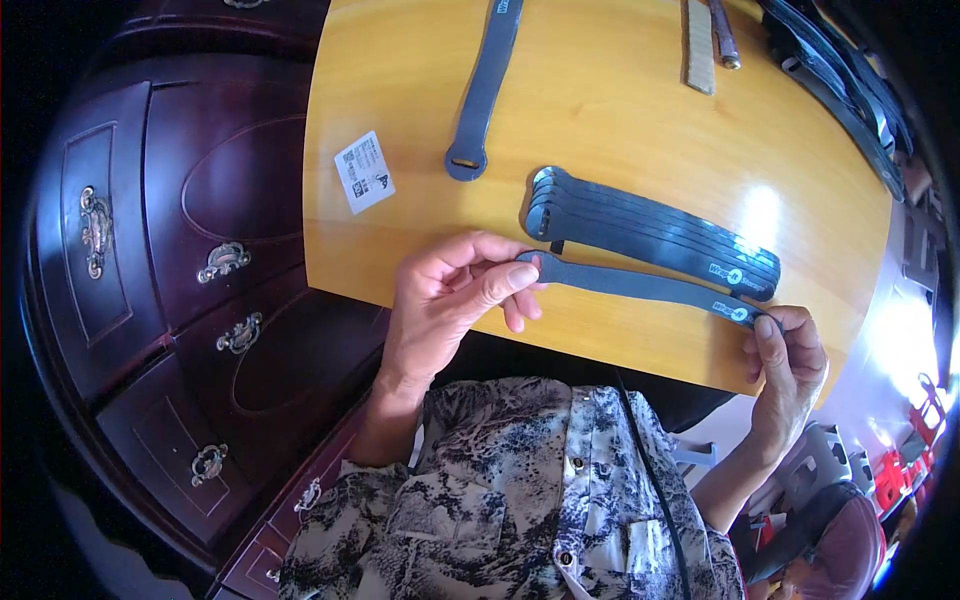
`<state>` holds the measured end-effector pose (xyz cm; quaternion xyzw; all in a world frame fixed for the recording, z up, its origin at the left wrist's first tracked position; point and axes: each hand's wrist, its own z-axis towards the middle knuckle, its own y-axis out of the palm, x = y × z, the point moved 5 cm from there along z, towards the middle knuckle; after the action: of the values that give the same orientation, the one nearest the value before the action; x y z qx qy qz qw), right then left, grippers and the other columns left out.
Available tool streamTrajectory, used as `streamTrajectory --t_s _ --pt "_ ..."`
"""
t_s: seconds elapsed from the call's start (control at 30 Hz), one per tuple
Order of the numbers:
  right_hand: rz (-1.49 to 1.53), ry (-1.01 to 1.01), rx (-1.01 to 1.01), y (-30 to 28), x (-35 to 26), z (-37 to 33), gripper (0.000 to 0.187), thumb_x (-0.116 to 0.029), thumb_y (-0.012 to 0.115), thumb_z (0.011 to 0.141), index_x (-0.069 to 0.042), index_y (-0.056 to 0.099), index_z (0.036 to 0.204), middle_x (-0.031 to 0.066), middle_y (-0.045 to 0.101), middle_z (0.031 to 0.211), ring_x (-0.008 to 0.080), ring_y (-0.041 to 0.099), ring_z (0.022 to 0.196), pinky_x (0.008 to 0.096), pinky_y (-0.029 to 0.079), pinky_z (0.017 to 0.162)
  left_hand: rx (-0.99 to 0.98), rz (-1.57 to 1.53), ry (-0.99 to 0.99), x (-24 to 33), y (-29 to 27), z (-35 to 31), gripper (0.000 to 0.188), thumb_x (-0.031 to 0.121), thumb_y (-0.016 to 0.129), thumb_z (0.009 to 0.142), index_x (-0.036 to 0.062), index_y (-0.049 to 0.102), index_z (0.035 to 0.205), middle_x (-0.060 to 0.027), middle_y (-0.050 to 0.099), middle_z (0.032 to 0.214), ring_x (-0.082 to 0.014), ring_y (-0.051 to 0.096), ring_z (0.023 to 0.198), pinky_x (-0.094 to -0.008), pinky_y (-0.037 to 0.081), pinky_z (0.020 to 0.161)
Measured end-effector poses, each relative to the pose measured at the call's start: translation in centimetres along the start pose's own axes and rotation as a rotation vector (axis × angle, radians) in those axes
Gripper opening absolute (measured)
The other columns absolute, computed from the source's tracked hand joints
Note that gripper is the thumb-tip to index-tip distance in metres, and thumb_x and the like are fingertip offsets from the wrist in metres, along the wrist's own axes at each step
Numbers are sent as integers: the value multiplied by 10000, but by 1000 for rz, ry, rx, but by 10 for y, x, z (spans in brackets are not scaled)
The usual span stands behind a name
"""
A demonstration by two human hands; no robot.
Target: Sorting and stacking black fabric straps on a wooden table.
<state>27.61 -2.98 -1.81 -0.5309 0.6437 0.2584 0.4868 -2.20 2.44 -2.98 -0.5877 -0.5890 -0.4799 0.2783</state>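
Observation:
A single dark grey hook-and-loop strap (630, 282) is stretched between my two hands over the near part of the table. My left hand (465, 285) pinches its rounded end, and the fingertips cover part of that end. At the other end, close to the white print, my right hand (785, 365) grips it between thumb and fingers. Just beyond lies a fanned stack of several like straps (650, 225), their slotted round ends to the left. Farther back, another strap (480, 100) lies alone, with its slotted end toward me.
The yellow wooden table (400, 250) has a white printed card (364, 172) at its left. At the far right lie a flat tan strip (699, 50), a pen-like stick (725, 40) and a heap of dark straps (840, 80). A dark red cabinet (200, 170) stands along the left.

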Motion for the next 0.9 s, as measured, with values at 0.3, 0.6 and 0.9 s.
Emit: streamTrajectory --t_s 0.3,0.6,0.9 --pt "14 -7 -3 1 2 -1 127 -135 675 877 -24 620 900 8 572 658 46 462 520 179 339 463 112 140 46 2 5 4 104 26 590 915 -49 611 984 -92 647 830 -126 635 678 -224 511 559" --pt "25 -23 63 0 2 1 132 -145 684 874 -38 607 859 -1 559 641 44 447 504 178 330 456 203 286 -14 7 6 6 116 74 627 903 -14 574 849 -27 592 701 -67 583 573 -200 474 481" --pt "-4 -20 71 -3 4 4 161 -151 705 858 -58 583 808 -18 529 607 35 434 481 170 307 427 224 365 -61 8 7 8 126 101 623 905 14 562 838 -19 567 663 -59 547 509 -190 410 410"
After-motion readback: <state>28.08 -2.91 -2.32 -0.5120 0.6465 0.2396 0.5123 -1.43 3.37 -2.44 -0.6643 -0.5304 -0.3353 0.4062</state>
